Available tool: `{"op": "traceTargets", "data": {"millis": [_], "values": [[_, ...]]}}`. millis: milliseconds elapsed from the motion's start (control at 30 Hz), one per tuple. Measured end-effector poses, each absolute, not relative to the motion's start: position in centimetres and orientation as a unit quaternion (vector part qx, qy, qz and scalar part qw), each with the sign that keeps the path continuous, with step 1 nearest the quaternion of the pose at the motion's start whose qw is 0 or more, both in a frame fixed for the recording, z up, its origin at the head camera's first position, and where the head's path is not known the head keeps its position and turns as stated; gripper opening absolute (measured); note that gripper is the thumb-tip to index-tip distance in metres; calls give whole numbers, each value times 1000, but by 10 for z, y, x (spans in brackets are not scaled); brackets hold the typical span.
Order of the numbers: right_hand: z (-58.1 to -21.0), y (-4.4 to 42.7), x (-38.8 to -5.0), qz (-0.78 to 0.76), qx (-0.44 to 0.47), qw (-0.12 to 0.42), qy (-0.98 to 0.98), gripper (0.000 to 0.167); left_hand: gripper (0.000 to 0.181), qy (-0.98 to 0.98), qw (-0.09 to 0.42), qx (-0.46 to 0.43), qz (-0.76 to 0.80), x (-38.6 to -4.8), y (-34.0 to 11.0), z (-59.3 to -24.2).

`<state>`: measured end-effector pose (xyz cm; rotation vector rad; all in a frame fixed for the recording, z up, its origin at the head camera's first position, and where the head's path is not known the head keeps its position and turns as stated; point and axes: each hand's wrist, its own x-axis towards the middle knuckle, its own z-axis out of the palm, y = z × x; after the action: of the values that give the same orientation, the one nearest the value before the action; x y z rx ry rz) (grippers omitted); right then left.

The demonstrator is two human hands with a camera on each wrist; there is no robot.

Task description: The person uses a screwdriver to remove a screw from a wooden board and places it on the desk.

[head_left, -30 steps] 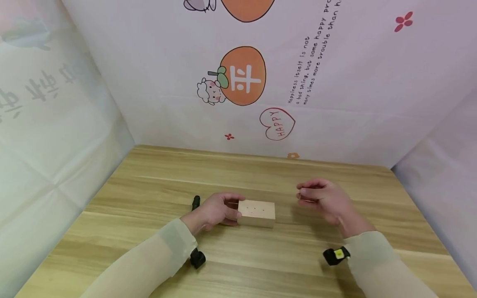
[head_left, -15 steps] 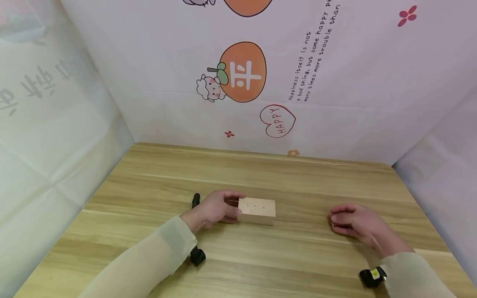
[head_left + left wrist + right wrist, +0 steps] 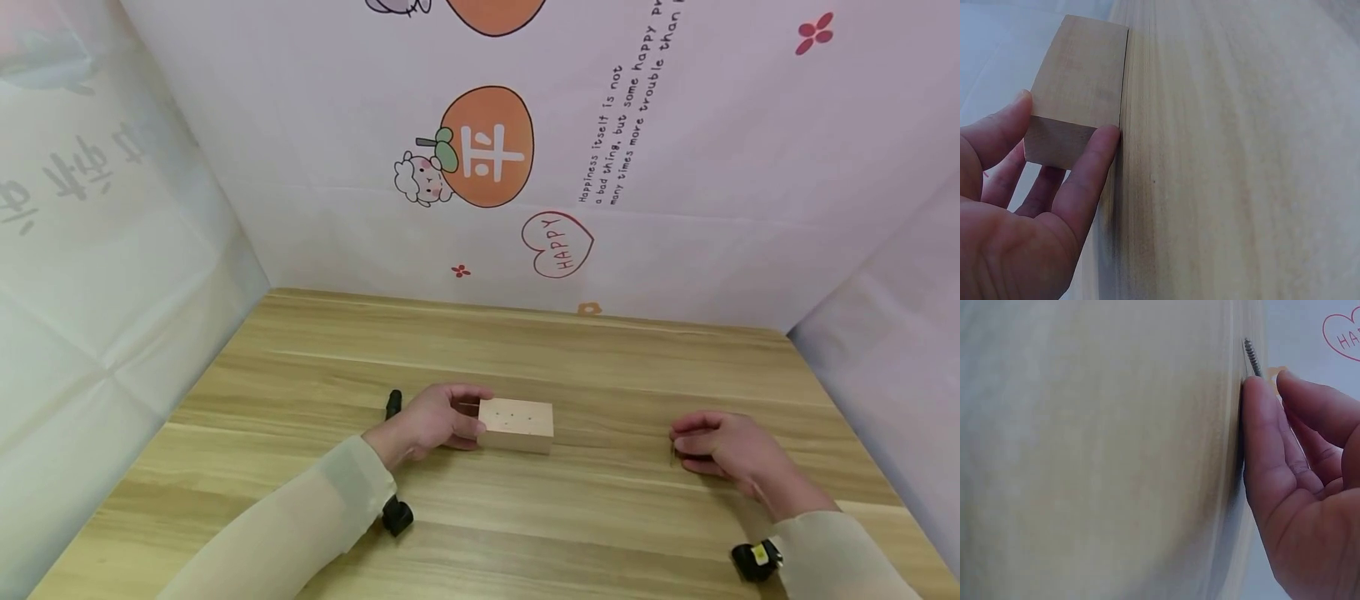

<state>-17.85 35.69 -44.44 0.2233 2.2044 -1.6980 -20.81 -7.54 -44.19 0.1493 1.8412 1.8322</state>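
A pale rectangular wooden block [image 3: 517, 423] lies on the table, with several small dark marks on its top face. At its left end, my left hand [image 3: 435, 421] grips it between thumb and fingers; the left wrist view shows the fingertips against the block [image 3: 1079, 75]. Well to the right of the block, my right hand [image 3: 731, 450] is low over the table, fingers bent together. A small threaded metal screw [image 3: 1252, 357] pokes out past the fingertips in the right wrist view. The rest of the screw is hidden behind the fingers.
The wood-grain table [image 3: 480, 350] is bounded by white printed cloth [image 3: 345, 208] at the back and on both sides. Black devices sit at the left wrist [image 3: 397, 517] and the right wrist [image 3: 756, 560].
My right hand has moved right and toward me, away from the block, then shifted only slightly in the last half second. The left hand and the block have stayed in place.
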Motion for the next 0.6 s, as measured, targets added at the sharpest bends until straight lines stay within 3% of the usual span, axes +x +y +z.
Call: {"op": "traceTargets", "data": {"millis": [467,600], "values": [[-436,361,-178,-605,78,177,772,36,52,686,259,57,678,-207,-75,-444],[-427,364,-176,-579,85,162,795,45,52,689,261,57,673,-207,-74,-446]]}}
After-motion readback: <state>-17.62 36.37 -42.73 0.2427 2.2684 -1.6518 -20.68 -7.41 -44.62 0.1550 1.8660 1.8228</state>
